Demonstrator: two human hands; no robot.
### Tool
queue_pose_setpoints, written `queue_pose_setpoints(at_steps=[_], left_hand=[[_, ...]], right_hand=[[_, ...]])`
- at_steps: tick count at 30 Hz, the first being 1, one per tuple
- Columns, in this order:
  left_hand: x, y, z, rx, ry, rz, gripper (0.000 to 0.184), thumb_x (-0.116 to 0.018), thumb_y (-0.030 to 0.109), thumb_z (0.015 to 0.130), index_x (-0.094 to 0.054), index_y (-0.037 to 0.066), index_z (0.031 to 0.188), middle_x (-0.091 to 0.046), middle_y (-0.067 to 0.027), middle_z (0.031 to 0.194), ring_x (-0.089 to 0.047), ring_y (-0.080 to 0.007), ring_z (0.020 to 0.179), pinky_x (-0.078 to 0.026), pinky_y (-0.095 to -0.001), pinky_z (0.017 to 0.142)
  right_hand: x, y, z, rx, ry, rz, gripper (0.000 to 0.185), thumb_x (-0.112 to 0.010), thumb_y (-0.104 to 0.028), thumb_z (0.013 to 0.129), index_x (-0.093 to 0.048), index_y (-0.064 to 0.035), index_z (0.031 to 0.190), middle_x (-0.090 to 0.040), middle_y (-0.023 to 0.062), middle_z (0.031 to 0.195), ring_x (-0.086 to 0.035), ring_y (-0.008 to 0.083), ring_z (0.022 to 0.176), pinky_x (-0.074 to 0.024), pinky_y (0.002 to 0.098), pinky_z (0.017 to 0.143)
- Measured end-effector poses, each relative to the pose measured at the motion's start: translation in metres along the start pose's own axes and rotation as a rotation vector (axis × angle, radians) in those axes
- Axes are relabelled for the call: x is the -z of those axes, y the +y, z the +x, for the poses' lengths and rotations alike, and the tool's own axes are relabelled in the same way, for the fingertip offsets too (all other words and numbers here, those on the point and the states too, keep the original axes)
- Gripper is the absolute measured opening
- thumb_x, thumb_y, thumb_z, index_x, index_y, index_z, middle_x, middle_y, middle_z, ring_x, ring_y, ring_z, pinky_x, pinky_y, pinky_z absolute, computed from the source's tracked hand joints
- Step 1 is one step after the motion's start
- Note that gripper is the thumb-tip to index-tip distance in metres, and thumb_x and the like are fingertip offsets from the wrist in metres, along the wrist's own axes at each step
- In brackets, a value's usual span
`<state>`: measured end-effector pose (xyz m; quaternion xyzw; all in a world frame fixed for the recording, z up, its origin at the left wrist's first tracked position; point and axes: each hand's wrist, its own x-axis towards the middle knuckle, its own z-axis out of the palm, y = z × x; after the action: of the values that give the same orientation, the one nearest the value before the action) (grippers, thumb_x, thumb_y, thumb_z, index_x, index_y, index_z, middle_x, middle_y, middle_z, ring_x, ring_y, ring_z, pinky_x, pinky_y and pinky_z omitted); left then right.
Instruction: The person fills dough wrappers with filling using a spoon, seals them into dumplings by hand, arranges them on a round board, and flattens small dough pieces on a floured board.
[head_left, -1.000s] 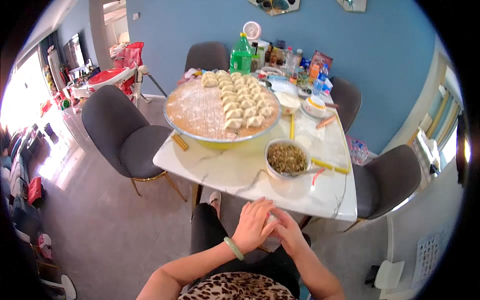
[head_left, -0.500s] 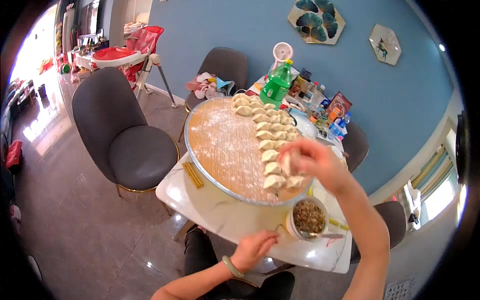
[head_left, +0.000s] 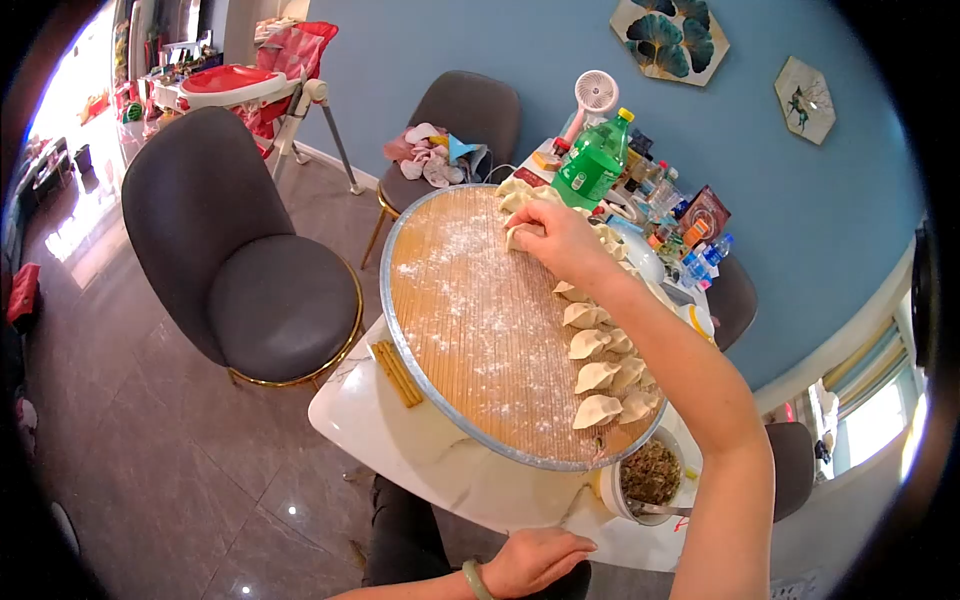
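My right hand [head_left: 552, 236] reaches over the far part of the round floured tray [head_left: 460, 310], its fingers closed on a pale dumpling [head_left: 524, 238] at the tray's surface, beside the far end of the rows. Several folded dumplings [head_left: 597, 375] lie in rows along the tray's right side. Below the tray, near the front edge of the white table [head_left: 450, 473], my left hand [head_left: 538, 562] has its fingers together, with nothing visible in them; a green bangle is on the wrist. A bowl of chopped filling [head_left: 650, 474] with a spoon stands beside the tray's near right edge, partly behind my right forearm.
Yellow sticks [head_left: 397, 374] lie left of the tray. Behind it stand a green bottle [head_left: 594, 160], a small pink fan [head_left: 595, 92] and several jars and bottles. A grey chair [head_left: 275, 300] is on the left; another chair [head_left: 465, 115] holds cloths.
My hands were together at the table's front edge, then parted. My right hand has moved with a dumpling over the tray to its far side. The view has turned, showing the tray closer.
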<state>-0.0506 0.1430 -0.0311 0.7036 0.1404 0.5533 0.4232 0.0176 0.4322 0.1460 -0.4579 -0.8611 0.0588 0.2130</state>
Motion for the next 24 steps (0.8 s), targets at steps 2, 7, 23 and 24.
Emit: queue_pose_setpoints(at_steps=[2,7,23,24], left_hand=[[0.000,0.002,0.002,-0.002,-0.002,-0.018,0.008,-0.058,0.012,0.085,-0.063,0.006,0.089,-0.060,-0.0108,0.071,-0.059,-0.0298,0.063,-0.046,-0.0374,0.056],[-0.001,0.008,0.002,0.007,-0.014,-0.057,0.009,-0.057,0.012,0.086,-0.063,0.006,0.088,-0.061,-0.0106,0.071,-0.060,-0.0291,0.062,-0.047,-0.0366,0.057],[-0.032,0.040,0.006,0.207,-0.165,-0.087,0.016,-0.050,0.004,0.084,-0.064,0.000,0.091,-0.067,-0.0110,0.080,-0.066,-0.0245,0.071,-0.052,-0.0318,0.066],[-0.032,0.040,0.003,0.179,-0.175,-0.079,0.015,-0.052,0.003,0.084,-0.064,0.000,0.093,-0.067,-0.0110,0.080,-0.065,-0.0251,0.070,-0.051,-0.0321,0.065]], right_hand=[[0.001,0.001,-0.003,-0.060,0.010,-0.099,0.022,-0.057,-0.020,0.079,-0.065,-0.0061,0.094,-0.064,0.0127,0.092,-0.061,0.0282,0.087,-0.0466,0.0376,0.075],[0.002,0.010,-0.008,0.016,0.054,-0.031,0.021,-0.056,-0.020,0.080,-0.065,-0.0067,0.094,-0.064,0.0112,0.094,-0.061,0.0284,0.087,-0.0469,0.0383,0.075],[0.159,0.061,-0.129,-0.058,0.221,-0.108,0.023,-0.059,-0.021,0.083,-0.065,-0.0047,0.097,-0.067,0.0105,0.087,-0.064,0.0215,0.080,-0.0491,0.0328,0.071],[0.158,0.094,-0.152,-0.063,0.176,-0.105,0.022,-0.059,-0.021,0.083,-0.065,-0.0048,0.097,-0.068,0.0102,0.087,-0.064,0.0210,0.079,-0.0492,0.0321,0.071]])
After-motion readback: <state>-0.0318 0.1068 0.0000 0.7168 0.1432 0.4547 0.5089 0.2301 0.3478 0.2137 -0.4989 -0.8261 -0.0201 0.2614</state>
